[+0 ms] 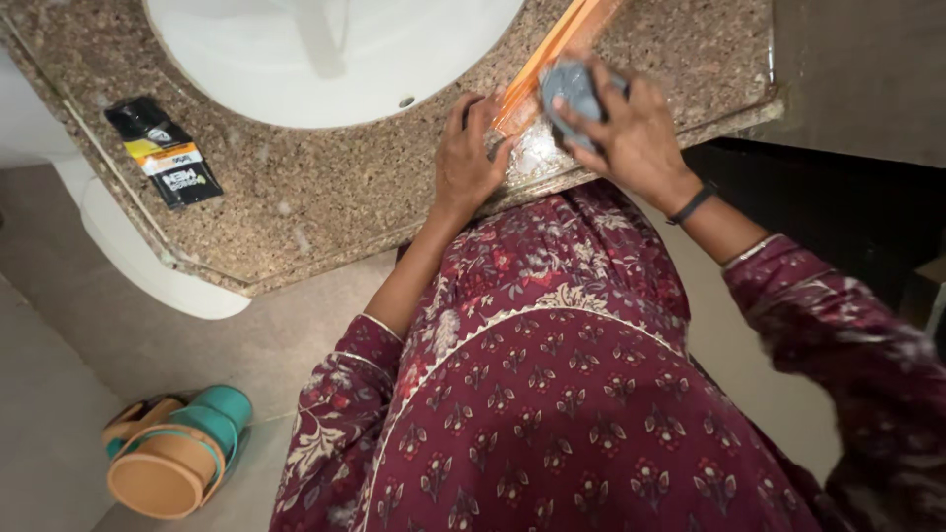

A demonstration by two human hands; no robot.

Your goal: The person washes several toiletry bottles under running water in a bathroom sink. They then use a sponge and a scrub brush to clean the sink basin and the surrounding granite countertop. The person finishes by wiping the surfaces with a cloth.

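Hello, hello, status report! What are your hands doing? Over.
Left hand flat on orange packet. Right hand shut on grey pad, over the packet's clear end. Black sachet lies apart on granite counter. Over.

Speckled brown stone counter (pixel 325 187), edge running diagonally. White basin (pixel 246 59) sunk into it, small overflow hole (pixel 406 101) near its rim. Black sachet (pixel 164 152) with an orange and white label lies flat on the counter, left of the basin. White toilet (pixel 148 266), probably, below the counter's left edge. Teal and tan sandals (pixel 177 451) stacked on the beige floor (pixel 59 414).
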